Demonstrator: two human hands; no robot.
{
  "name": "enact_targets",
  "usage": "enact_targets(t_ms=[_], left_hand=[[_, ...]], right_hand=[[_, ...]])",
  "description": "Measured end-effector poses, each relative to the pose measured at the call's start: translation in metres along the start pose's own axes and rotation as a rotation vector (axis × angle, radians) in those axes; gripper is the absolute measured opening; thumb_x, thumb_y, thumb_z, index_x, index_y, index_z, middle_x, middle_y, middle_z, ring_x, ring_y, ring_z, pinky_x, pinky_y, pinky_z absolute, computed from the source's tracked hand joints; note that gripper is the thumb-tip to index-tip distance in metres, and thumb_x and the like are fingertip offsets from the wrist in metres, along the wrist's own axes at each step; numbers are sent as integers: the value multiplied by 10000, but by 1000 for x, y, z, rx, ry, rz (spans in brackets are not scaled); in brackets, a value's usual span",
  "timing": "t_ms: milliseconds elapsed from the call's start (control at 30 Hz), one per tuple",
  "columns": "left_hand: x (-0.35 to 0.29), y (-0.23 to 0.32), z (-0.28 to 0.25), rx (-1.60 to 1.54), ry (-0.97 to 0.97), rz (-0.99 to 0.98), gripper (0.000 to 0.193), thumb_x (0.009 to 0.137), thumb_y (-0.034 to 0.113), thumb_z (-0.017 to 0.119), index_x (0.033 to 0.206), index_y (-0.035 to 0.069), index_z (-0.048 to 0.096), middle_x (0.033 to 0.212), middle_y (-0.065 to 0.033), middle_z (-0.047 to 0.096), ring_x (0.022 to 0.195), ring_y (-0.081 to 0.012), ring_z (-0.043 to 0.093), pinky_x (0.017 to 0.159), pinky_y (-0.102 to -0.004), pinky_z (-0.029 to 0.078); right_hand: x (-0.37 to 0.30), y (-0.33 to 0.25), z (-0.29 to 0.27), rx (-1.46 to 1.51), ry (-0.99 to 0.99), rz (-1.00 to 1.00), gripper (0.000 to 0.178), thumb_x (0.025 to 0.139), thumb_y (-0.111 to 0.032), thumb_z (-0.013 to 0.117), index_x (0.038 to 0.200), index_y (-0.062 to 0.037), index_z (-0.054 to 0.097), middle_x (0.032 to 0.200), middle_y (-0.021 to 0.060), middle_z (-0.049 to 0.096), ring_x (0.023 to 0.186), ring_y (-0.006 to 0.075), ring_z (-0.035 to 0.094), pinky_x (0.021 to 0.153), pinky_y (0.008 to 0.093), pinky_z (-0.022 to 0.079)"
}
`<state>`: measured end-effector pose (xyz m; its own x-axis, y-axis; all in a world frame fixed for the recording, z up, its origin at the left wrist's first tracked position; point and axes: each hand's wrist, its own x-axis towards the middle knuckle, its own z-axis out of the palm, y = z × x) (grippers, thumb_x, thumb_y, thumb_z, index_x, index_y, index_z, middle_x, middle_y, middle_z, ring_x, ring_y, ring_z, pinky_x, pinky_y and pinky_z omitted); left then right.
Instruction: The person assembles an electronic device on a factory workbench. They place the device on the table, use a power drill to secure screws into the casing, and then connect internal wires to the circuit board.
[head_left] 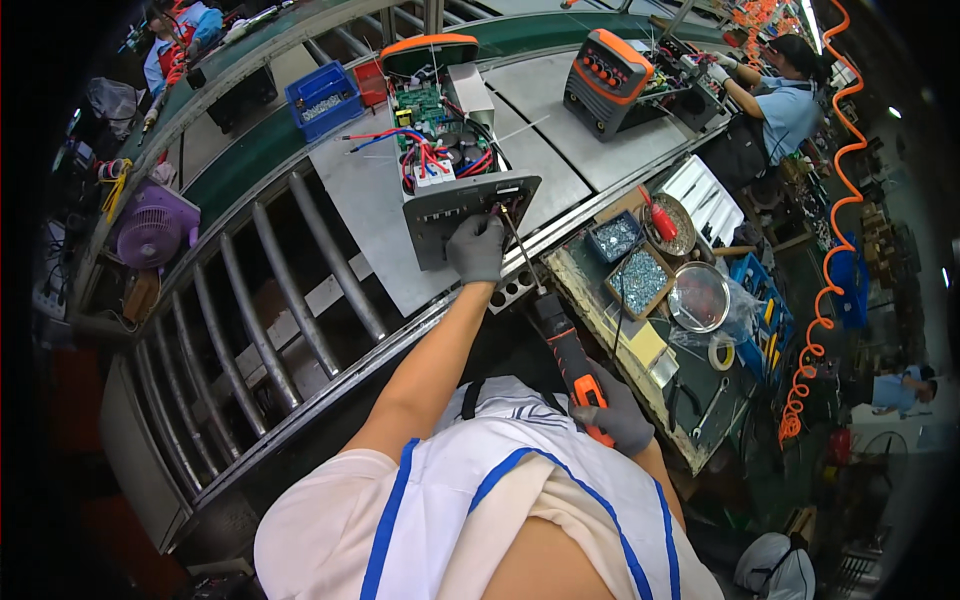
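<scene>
An opened boxy electrical machine (458,110) stands on a metal plate, its green circuit board, red and blue wires and round black parts showing. Its dark end panel (435,225) faces me. Against that panel, near its right part, my gloved left hand (477,248) has its fingers drawn together; what they pinch, if anything, is hidden. My gloved right hand (622,416) is wrapped round the orange-and-black handle of a power screwdriver (570,355). Its long thin bit slants up to the panel, with the tip close beside my left fingertips.
A roller conveyor (265,300) runs at left, with a blue bin (324,100) behind it. A second machine (607,85) stands beyond, near a co-worker (785,105). On the right bench are a tray of screws (640,282), pliers (684,402) and a wrench (711,407). An orange coiled hose (848,170) hangs at right.
</scene>
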<state>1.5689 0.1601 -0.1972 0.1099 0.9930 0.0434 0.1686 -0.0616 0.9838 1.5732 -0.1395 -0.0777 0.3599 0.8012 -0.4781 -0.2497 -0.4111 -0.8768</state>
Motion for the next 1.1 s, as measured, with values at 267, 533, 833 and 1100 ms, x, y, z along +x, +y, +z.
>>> enact_targets(t_ms=[267, 533, 833, 1100], left_hand=[[-3, 1, 1, 14, 25, 48, 189, 762, 234, 676, 805, 51, 697, 743, -113, 662, 662, -209, 623, 637, -303, 477], [1, -12, 5, -11, 57, 119, 212, 796, 236, 684, 796, 24, 695, 667, -76, 658, 589, -100, 567, 581, -267, 457], [0, 5, -3, 27, 12, 7, 224, 737, 277, 683, 776, 56, 695, 707, -138, 657, 631, -251, 639, 620, -322, 479], [8, -14, 3, -62, -24, -8, 215, 725, 260, 686, 779, 52, 693, 706, -148, 653, 642, -242, 644, 623, -325, 479]], right_hand=[[7, 1, 6, 56, -9, 55, 834, 653, -132, 710, 1394, -42, 339, 981, 47, 555, 857, 133, 527, 789, 286, 442], [10, -1, 14, 35, 2, 32, 839, 653, -133, 713, 1395, -28, 335, 976, 54, 568, 841, 130, 538, 776, 281, 450], [0, -6, 14, 20, 7, 45, 816, 654, -140, 710, 1381, -30, 355, 937, 43, 564, 810, 117, 534, 753, 272, 449], [10, -4, 19, 24, 3, 44, 891, 633, -157, 695, 1412, -26, 282, 901, 68, 558, 782, 132, 542, 715, 271, 449]])
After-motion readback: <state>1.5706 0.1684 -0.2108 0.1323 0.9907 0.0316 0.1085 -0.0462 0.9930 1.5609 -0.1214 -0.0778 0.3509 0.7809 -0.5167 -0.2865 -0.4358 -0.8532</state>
